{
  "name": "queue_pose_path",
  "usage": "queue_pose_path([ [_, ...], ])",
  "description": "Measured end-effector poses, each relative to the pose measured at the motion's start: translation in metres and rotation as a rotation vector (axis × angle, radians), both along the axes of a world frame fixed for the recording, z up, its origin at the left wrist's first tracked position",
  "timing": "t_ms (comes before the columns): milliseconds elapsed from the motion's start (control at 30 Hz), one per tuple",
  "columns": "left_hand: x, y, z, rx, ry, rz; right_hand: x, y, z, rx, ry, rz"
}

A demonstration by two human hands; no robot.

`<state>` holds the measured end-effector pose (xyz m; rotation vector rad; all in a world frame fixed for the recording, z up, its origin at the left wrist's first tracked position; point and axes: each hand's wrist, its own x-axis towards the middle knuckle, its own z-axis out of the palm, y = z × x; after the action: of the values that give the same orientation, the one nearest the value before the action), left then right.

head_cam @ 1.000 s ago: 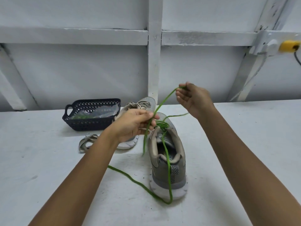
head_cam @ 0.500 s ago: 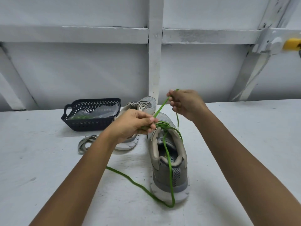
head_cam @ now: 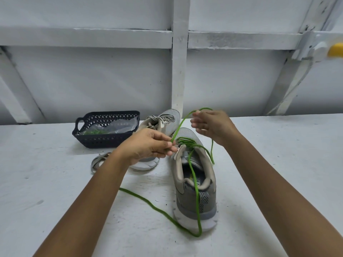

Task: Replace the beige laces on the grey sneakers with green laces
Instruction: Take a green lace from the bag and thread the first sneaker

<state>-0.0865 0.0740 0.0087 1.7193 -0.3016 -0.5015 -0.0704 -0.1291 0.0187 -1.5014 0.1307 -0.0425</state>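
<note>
A grey sneaker [head_cam: 196, 191] stands heel toward me on the white table, threaded with a green lace [head_cam: 194, 175]. One end of the lace runs over the heel and loops across the table to the left. My left hand [head_cam: 148, 145] pinches the lace beside the shoe's upper eyelets. My right hand [head_cam: 211, 125], blurred, is raised above the toe with the other lace end draped over its fingers. The second grey sneaker [head_cam: 163, 121], still with beige laces, lies behind my left hand. A loose beige lace [head_cam: 97, 161] lies left of it.
A dark plastic basket [head_cam: 104, 138] holding a clear bag with green laces stands at the back left. A white framed wall rises behind the table. A yellow object [head_cam: 336, 51] is fixed high on the right.
My right hand has lifted up and to the right, drawing the lace end out higher, and its fingers have loosened. My left hand stays pinched at the eyelets.
</note>
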Motion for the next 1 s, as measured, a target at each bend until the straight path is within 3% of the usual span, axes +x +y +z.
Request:
queue_pose_path([
  [133,0.008,-0.010,-0.009,-0.030,-0.047,0.215,-0.014,0.008,-0.004,-0.800,0.097,0.146],
  [233,0.007,-0.020,-0.015,-0.057,-0.079,0.312,-0.024,0.019,-0.009,-0.980,0.082,0.194],
  [400,0.002,-0.030,-0.027,-0.099,-0.124,0.372,-0.027,0.020,-0.021,-0.860,0.151,0.150],
  [533,0.003,-0.035,-0.037,-0.134,-0.111,0.382,-0.028,0.016,-0.033,-0.435,0.210,0.099],
  [600,0.005,-0.038,-0.041,-0.165,-0.099,0.410,-0.028,0.017,-0.037,-0.320,0.217,0.074],
  [1000,0.004,-0.043,-0.046,-0.272,-0.105,0.430,-0.030,0.016,-0.043,-0.138,0.212,0.044],
])
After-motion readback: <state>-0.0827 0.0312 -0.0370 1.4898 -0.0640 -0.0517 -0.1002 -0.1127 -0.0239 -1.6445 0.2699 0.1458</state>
